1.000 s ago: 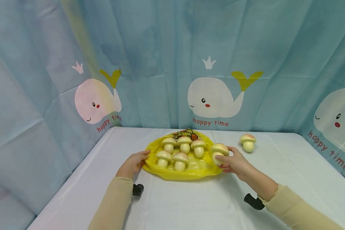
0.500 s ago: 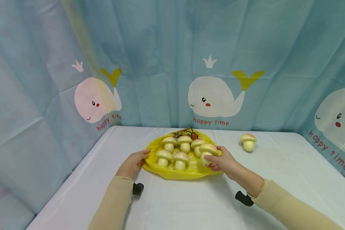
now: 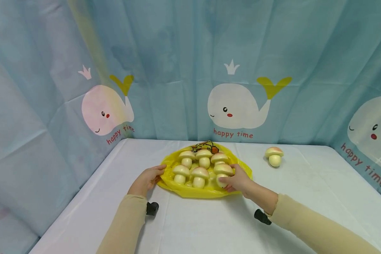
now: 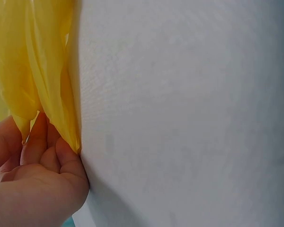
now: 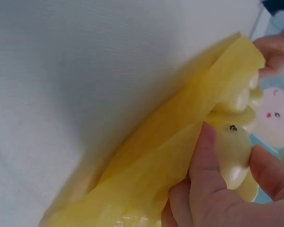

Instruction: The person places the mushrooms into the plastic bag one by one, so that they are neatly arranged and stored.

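Observation:
A yellow plastic bag (image 3: 204, 192) lies spread on the table, with several toy mushrooms (image 3: 200, 176) in two rows on it. My left hand (image 3: 148, 179) grips the bag's left edge; in the left wrist view its curled fingers (image 4: 47, 156) pinch the gathered yellow film (image 4: 47, 56). At the bag's right side, my right hand (image 3: 240, 180) holds another mushroom (image 3: 223, 168) by its pale stem, upright in the front row. The right wrist view shows thumb and fingers on either side of that stem (image 5: 234, 151), beside the bag's raised front edge (image 5: 156, 151).
One more mushroom (image 3: 274, 157) stands alone on the white-covered table (image 3: 209, 225), back right. A blue curtain (image 3: 171, 70) with printed whales hangs behind and at both sides. A small black device (image 3: 262, 216) is fixed at each wrist.
My right hand has carried its mushroom leftward and down, from the bag's right edge to the front row. The left hand has stayed at the bag's left edge.

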A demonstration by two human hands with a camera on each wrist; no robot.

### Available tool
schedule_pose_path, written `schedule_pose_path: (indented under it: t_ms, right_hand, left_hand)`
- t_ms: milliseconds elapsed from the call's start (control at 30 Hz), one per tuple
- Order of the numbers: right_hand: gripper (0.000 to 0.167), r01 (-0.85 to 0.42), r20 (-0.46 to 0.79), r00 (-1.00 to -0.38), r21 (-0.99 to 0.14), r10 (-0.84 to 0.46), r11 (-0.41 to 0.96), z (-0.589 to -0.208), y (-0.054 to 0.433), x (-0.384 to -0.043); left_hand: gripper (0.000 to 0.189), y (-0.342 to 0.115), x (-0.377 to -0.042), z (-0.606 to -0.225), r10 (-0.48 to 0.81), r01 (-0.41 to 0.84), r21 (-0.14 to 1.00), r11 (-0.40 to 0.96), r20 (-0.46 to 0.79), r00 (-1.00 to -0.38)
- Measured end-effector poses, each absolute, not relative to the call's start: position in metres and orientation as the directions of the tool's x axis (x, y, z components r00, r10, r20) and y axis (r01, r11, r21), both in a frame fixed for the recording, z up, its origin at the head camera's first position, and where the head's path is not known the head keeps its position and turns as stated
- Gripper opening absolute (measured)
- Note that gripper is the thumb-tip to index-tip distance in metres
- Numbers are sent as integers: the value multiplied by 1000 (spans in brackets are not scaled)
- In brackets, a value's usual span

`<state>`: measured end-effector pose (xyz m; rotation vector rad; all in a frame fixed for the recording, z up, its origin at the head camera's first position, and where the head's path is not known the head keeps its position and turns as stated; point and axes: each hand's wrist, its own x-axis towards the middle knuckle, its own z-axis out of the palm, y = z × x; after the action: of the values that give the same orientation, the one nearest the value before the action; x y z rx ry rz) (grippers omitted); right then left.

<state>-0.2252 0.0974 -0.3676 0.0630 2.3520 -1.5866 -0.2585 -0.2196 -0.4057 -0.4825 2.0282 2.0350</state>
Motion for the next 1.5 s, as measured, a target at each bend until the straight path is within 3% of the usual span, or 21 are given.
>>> schedule_pose_path:
  t_ms: [500,800,1500]
  right_hand:
    - [69,165,-282,-945,-851,-168,499,-380,88,-227]
    - [79,184,-318,-932,-828,-174,530,-372,94,-229]
    - [59,170,-275,-947,-867,-166,468,-344,155,-230]
  left_hand:
    - [43,-219,-260,-406,-86,-393,919,-19,-393,-916]
    - [44,-220,-259,-405,-66,-391,920,-12,-391,-918]
    - [44,-221,-261,-405,-67,-405,914,-10,-405,-912]
